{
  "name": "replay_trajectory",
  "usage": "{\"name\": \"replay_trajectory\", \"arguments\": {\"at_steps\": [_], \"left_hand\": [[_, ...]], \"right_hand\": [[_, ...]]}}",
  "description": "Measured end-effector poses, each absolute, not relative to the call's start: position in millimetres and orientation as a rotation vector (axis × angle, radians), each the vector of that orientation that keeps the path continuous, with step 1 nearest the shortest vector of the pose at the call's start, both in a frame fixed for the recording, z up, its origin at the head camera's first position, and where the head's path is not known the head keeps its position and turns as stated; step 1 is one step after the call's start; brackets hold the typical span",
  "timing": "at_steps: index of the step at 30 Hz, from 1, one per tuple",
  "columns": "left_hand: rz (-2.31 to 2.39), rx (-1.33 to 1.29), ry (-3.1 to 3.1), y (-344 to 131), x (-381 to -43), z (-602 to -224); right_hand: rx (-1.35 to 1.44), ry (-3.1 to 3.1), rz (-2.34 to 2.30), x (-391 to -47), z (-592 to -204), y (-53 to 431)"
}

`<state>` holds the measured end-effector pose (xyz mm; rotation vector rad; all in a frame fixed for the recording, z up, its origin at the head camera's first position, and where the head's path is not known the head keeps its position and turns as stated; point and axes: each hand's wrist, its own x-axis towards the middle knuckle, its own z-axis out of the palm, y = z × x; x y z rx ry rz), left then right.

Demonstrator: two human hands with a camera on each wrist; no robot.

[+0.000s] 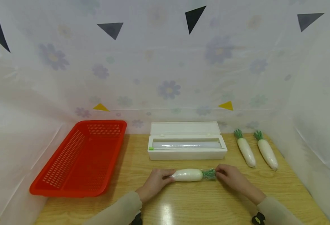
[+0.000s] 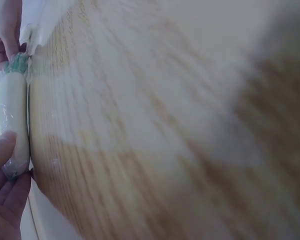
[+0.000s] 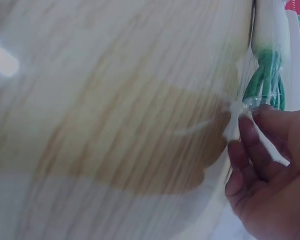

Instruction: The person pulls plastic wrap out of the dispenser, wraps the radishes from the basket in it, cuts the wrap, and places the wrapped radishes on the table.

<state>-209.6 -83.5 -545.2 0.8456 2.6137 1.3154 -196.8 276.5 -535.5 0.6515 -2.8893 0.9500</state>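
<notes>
A white radish [image 1: 187, 175] with green leaf stubs lies sideways on the table, covered in clear plastic wrap. My left hand [image 1: 157, 182] pinches its pointed left end between thumb and fingers; in the left wrist view the thumb lies on top of the radish [image 2: 12, 107] and the fingers are under the tip. At the other end, my right hand [image 1: 233, 179] pinches the wrap just past the leaves. The right wrist view shows the thumb and index finger of this hand [image 3: 272, 172] close together at the gathered film below the green stubs [image 3: 267, 80].
Behind the radish stands a white cling film box [image 1: 187, 155], lid raised, a film roll inside. Two more wrapped radishes [image 1: 246, 152] [image 1: 267, 154] lie at the right. A red plastic basket [image 1: 108, 184] sits at the left. White patterned sheeting [image 1: 165, 62] encloses the wooden table [image 1: 198, 203].
</notes>
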Motion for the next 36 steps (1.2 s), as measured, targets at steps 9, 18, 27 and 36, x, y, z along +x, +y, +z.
{"name": "replay_trajectory", "arguments": {"at_steps": [9,18,27,36], "left_hand": [[1.259,0.897,2.647,-81.9,-206.5,-542.1],[1.246,1.006,2.682,-83.5,-207.0,-545.3],[1.306,0.895,2.600,-84.4,-210.7,-545.3],[1.298,0.861,2.573,-81.8,-219.8,-542.3]], "right_hand": [[0.311,-3.011,1.344,-197.8,-524.5,275.6],[0.363,-2.922,1.691,-201.5,-524.8,279.1],[0.472,-2.938,1.645,-202.3,-519.4,274.5],[0.555,-2.970,1.542,-200.8,-517.6,273.4]]}}
